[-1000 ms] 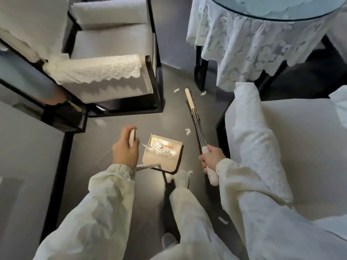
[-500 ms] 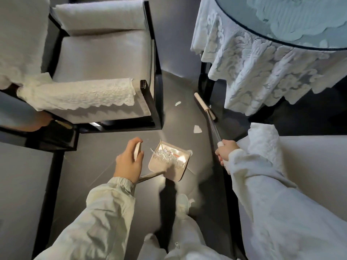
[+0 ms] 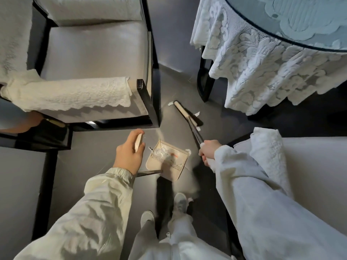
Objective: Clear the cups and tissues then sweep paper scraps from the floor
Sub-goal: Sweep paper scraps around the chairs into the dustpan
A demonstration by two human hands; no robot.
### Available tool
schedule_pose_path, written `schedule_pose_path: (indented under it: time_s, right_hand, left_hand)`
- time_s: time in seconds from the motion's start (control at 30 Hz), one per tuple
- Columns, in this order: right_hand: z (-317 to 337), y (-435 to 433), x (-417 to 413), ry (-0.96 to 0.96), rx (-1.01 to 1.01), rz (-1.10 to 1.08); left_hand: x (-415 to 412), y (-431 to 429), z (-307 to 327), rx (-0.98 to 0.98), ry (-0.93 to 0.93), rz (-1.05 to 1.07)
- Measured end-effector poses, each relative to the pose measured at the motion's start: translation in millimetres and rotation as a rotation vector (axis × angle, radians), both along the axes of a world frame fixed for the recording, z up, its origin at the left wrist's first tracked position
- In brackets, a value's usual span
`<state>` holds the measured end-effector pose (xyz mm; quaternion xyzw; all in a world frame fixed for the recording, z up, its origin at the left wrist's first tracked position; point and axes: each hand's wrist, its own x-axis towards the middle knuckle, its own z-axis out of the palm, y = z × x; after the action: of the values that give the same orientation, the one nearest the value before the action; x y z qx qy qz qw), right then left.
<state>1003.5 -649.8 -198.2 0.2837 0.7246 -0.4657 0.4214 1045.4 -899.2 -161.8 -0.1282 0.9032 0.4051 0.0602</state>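
Observation:
My left hand (image 3: 129, 154) grips the top of the dustpan handle. The beige dustpan (image 3: 167, 162) rests on the dark floor just right of that hand, with white paper scraps (image 3: 161, 152) and a bit of orange inside it. My right hand (image 3: 208, 151) holds the broom handle. The broom head (image 3: 185, 113) lies on the floor further ahead, between the armchair and the table leg. A white scrap (image 3: 170, 104) sits at the broom head's far tip, another scrap (image 3: 196, 114) just right of it, and a third scrap (image 3: 188, 152) by the dustpan's right corner.
A white-cushioned armchair with a black frame (image 3: 150, 102) stands at the left. A round table with a lace cloth (image 3: 262, 72) and a dark leg (image 3: 205, 85) is at the upper right. A second white chair (image 3: 309, 166) is at the right. My shoes (image 3: 180, 202) stand below the dustpan.
The broom head has swung forward and right, toward the table leg and the scraps there. The view has tilted forward. The dustpan stays beside my left hand.

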Motion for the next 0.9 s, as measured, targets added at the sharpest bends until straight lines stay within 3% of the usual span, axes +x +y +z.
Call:
schedule_pose_path:
  time_s: [0.2, 0.57, 0.9]
  right_hand:
    - [37, 2, 12, 0.014, -0.038, -0.312]
    - [20, -2, -29, 0.188, 0.001, -0.305]
    - [39, -19, -57, 0.118, -0.033, -0.339]
  left_hand:
    - [11, -4, 7, 0.003, -0.017, -0.028]
    - [17, -14, 4, 0.000, -0.035, -0.002]
    - [3, -12, 18, 0.061, -0.036, 0.024]
